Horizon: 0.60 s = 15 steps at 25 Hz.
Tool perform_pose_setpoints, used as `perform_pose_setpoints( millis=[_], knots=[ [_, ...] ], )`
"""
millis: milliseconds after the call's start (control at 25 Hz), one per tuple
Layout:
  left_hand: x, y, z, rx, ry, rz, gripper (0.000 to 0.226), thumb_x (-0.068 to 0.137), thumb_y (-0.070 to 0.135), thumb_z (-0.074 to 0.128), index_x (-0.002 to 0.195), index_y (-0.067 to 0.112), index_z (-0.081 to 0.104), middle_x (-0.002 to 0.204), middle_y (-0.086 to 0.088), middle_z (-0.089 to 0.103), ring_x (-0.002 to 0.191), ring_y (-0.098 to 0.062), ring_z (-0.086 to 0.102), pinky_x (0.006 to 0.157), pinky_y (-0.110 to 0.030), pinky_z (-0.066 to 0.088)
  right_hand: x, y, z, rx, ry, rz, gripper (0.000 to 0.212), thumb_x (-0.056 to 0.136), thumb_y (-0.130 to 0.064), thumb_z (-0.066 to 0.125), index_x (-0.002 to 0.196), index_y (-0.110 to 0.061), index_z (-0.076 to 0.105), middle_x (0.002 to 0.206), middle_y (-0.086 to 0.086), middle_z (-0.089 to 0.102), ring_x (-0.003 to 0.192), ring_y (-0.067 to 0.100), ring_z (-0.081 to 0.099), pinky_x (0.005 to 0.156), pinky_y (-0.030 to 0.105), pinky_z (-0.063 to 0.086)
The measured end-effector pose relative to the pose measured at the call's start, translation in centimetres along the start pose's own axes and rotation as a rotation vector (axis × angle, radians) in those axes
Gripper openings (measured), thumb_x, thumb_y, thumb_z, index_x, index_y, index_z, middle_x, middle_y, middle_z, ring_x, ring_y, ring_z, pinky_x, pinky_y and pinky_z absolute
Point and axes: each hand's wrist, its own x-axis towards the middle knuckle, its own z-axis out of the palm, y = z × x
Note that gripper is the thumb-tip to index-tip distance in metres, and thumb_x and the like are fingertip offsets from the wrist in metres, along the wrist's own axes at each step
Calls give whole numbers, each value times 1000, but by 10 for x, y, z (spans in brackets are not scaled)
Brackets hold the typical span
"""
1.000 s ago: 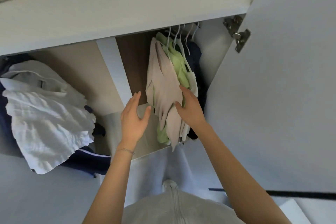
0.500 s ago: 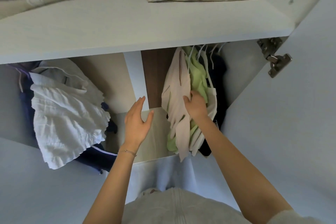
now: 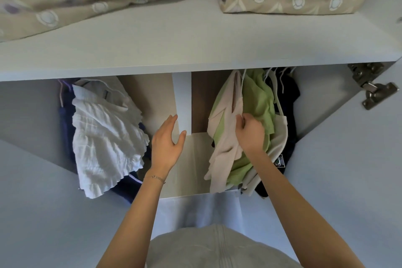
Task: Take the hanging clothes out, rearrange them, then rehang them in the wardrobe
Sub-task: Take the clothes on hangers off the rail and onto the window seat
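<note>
Hangers half behind shelf; clothes lengthwise downward; right hand in a pinch on beige top; left hand slack, empty.

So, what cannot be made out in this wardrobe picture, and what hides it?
Head view only.
Clothes rail: hidden behind the shelf edge.
Dark garment: mostly covered by the green garment.
Navy garment: mostly behind the white ruffled garment.
Fingertips of the right hand: buried in the beige garment it grips.
Label: print too small to read.
</note>
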Motion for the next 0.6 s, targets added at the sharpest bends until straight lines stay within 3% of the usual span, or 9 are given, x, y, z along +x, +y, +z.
perform_pose_setpoints(
  millis=[120,240,440,600],
  knots=[
    [6,-17,-25,11,57,-11,52,97,33,56,144,14,44,147,-9,47,138,-24,41,115,-46,34,-20,-19,5,36,43,-124,35,95,-12,55,65,-15,39,48,-11,29,40,1,26,42,19,16],
    [13,-44,-58,40,151,-45,56,93,37,52,142,10,46,142,-15,51,135,-28,44,113,-47,34,-34,-44,11,79,45,-237,34,95,-10,55,64,-14,42,46,-5,34,37,5,26,42,15,18],
    [31,-91,-113,157,307,-133,56,94,29,60,141,3,45,146,-19,45,139,-35,37,115,-48,30,-44,-78,28,142,-6,-337,40,97,-28,44,64,-5,49,46,1,39,38,9,29,42,11,20],
    [54,-120,-148,162,314,-272,64,94,24,60,147,1,33,155,-22,29,144,-36,25,118,-44,21,-51,-99,41,137,-13,-394,38,96,-27,44,63,-9,43,46,-3,33,38,1,22,41,12,17]
  ],
)
